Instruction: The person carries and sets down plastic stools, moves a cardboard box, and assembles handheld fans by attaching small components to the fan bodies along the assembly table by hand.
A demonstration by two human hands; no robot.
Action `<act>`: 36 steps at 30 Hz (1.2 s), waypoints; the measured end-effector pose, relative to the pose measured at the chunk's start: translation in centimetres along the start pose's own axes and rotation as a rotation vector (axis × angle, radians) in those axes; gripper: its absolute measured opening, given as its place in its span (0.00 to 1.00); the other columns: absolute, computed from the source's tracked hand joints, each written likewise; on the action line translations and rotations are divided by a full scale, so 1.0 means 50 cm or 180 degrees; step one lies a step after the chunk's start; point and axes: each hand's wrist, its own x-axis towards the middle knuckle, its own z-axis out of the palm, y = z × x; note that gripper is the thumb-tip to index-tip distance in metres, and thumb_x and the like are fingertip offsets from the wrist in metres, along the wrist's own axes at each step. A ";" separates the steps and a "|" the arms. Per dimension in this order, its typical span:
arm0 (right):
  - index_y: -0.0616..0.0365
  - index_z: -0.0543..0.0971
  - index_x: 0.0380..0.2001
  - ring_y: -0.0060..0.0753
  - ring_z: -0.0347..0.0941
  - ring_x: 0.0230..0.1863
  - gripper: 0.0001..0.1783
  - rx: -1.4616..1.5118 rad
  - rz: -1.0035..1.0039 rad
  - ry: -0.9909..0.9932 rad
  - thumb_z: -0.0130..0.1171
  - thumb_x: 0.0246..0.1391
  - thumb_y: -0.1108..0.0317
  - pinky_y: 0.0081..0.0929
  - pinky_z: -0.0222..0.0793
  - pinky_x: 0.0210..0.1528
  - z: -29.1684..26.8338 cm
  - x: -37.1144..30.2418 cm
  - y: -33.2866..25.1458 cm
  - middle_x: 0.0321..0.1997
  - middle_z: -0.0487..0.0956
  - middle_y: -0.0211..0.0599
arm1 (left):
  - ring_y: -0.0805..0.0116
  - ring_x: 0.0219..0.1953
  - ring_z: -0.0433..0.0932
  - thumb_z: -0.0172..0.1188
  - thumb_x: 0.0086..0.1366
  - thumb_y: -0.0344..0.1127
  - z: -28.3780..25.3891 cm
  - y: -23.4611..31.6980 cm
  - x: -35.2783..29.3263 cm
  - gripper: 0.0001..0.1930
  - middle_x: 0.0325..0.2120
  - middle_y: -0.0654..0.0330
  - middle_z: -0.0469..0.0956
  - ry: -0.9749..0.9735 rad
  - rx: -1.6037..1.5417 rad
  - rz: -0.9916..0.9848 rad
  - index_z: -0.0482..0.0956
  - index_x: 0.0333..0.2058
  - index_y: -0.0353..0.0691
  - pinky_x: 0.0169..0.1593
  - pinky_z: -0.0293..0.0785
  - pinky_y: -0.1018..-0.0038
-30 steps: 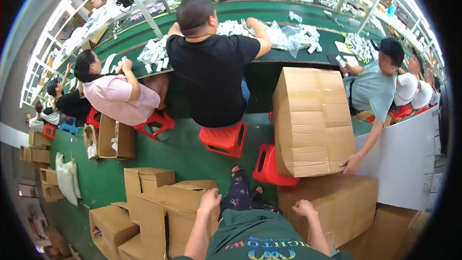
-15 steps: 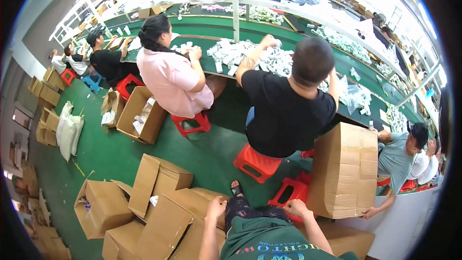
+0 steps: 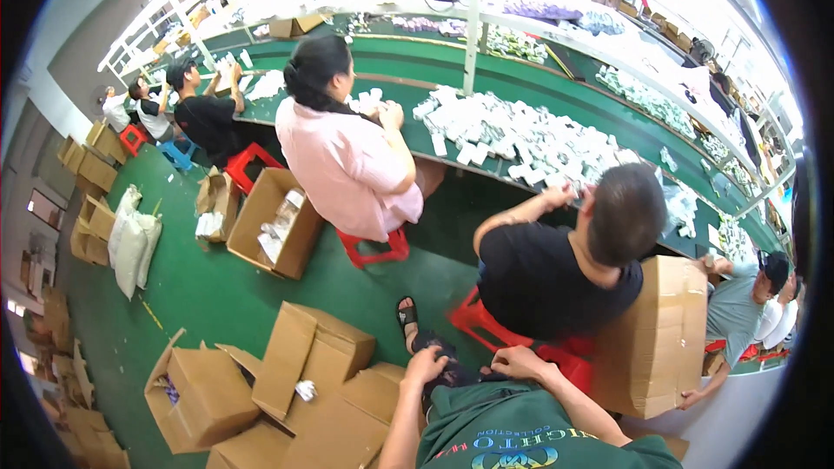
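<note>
My left hand (image 3: 425, 366) hangs over my dark patterned trousers (image 3: 443, 360) with its fingers loosely curled in; nothing shows in it. Near my waist, in front of my green shirt (image 3: 495, 421), my right hand (image 3: 521, 363) is also curled, its fingertips partly hidden and no object visible. Left of my left hand are open cardboard boxes (image 3: 321, 339), one with a small white item (image 3: 305, 391) on it. A person in a black T-shirt (image 3: 556, 282) sits just ahead of my right hand. A tall closed carton (image 3: 653, 339) stands to the right.
A long green worktable (image 3: 391, 78) piled with small white pieces (image 3: 521, 135) runs across ahead. A person in pink (image 3: 347, 156) sits there on a red stool (image 3: 373, 247). An open box (image 3: 276, 226) and white sacks (image 3: 135, 243) stand left. At right, another person's hand (image 3: 692, 399) touches the tall carton.
My view has shifted, and the seated people and boxes sit differently in it. My hands have come closer together. The person in black has lowered an arm toward the table edge.
</note>
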 end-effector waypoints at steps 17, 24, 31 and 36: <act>0.53 0.86 0.36 0.50 0.84 0.42 0.13 0.0046 0.0399 0.1107 0.64 0.56 0.57 0.48 0.79 0.48 -0.224 0.638 -0.211 0.37 0.87 0.44 | 0.49 0.44 0.85 0.64 0.66 0.45 -0.605 0.056 0.468 0.22 0.39 0.49 0.86 -0.0648 0.0149 0.0606 0.82 0.53 0.37 0.50 0.80 0.57; 0.52 0.87 0.34 0.50 0.85 0.38 0.11 0.0107 0.1008 0.2102 0.65 0.54 0.59 0.45 0.81 0.44 -0.418 0.764 -0.070 0.33 0.87 0.44 | 0.51 0.43 0.86 0.63 0.68 0.42 -0.572 0.272 0.698 0.21 0.40 0.49 0.86 -0.0968 -0.0035 0.1073 0.81 0.54 0.36 0.50 0.80 0.60; 0.53 0.85 0.34 0.55 0.83 0.42 0.07 0.0770 0.1733 0.2899 0.65 0.54 0.64 0.49 0.79 0.46 -0.608 0.916 0.132 0.37 0.86 0.47 | 0.50 0.42 0.87 0.63 0.68 0.40 -0.453 0.363 0.992 0.20 0.37 0.48 0.87 -0.0365 -0.0395 0.0550 0.81 0.53 0.34 0.50 0.81 0.60; 0.56 0.81 0.36 0.54 0.83 0.39 0.09 0.0037 0.1193 0.2942 0.67 0.53 0.67 0.50 0.78 0.41 -0.710 1.000 0.156 0.37 0.84 0.45 | 0.48 0.47 0.81 0.62 0.61 0.29 -0.464 0.493 1.174 0.20 0.49 0.48 0.80 0.0475 0.0980 0.1583 0.80 0.53 0.37 0.50 0.79 0.57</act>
